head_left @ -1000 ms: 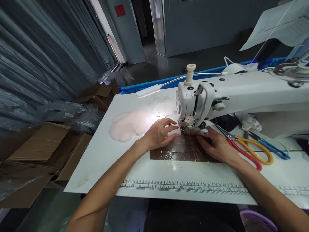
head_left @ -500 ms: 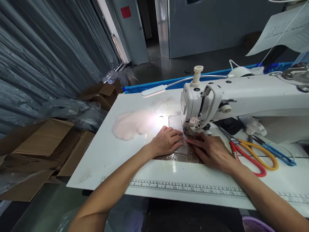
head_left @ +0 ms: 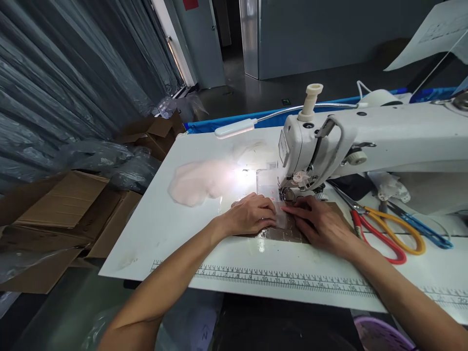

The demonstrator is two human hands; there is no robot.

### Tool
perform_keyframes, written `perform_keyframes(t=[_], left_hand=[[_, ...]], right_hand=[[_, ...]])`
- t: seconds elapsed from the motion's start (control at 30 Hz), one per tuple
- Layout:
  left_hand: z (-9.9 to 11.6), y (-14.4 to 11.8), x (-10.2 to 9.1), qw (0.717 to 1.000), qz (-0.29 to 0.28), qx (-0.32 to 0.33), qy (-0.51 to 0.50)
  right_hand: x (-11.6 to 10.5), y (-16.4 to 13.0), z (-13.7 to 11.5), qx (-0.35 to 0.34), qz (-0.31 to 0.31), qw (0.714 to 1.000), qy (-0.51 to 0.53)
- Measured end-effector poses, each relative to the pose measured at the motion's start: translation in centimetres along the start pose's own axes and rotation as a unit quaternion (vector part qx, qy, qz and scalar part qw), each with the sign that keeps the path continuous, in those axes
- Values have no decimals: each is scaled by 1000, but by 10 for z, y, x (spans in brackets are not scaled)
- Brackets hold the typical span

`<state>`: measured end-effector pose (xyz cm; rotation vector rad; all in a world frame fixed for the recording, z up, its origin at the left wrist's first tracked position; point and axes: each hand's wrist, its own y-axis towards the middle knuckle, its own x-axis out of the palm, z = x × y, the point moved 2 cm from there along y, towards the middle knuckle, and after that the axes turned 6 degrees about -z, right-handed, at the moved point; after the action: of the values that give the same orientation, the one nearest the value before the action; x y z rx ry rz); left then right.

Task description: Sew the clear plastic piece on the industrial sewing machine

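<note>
My left hand (head_left: 253, 214) lies palm down just left of the presser foot (head_left: 288, 196), its fingers lying on a small piece of sheer pale fabric (head_left: 281, 220). From the other side my right hand (head_left: 321, 224) reaches in, its index finger stretched to the fabric's right edge and its thumb apart below. Under both hands is a shiny brown plate (head_left: 272, 234) on the table. The white sewing machine (head_left: 298, 146) stands over the fabric. Part of the fabric is hidden by my left fingers.
Sheer pinkish fabric (head_left: 193, 183) lies on the white table (head_left: 146, 234) at left, under a lamp (head_left: 236, 128). Right of my right hand are scissors with red and yellow handles (head_left: 395, 229) and a blue-handled tool (head_left: 426, 229). Cardboard boxes (head_left: 66, 200) stand left.
The view has shifted slightly, so the machine appears farther right. Both hands stay at the fabric, with a bit more of it showing between them.
</note>
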<state>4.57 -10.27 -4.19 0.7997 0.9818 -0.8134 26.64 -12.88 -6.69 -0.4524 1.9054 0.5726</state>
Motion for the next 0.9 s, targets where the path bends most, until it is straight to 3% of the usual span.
perform_keyframes(t=[0.2, 0.4, 0.57, 0.9], left_hand=[[1, 2, -2, 999, 37, -9, 5], [4, 3, 0, 994, 97, 39, -23], [5, 3, 6, 995, 74, 55, -25], [14, 4, 1, 996, -11, 40, 76]], right_hand=[[-6, 2, -2, 25, 2, 999, 48], [-3, 2, -2, 18, -4, 1000, 11], [-1, 1, -1, 0, 1, 1000, 11], [-1, 1, 1, -10, -2, 1000, -4]])
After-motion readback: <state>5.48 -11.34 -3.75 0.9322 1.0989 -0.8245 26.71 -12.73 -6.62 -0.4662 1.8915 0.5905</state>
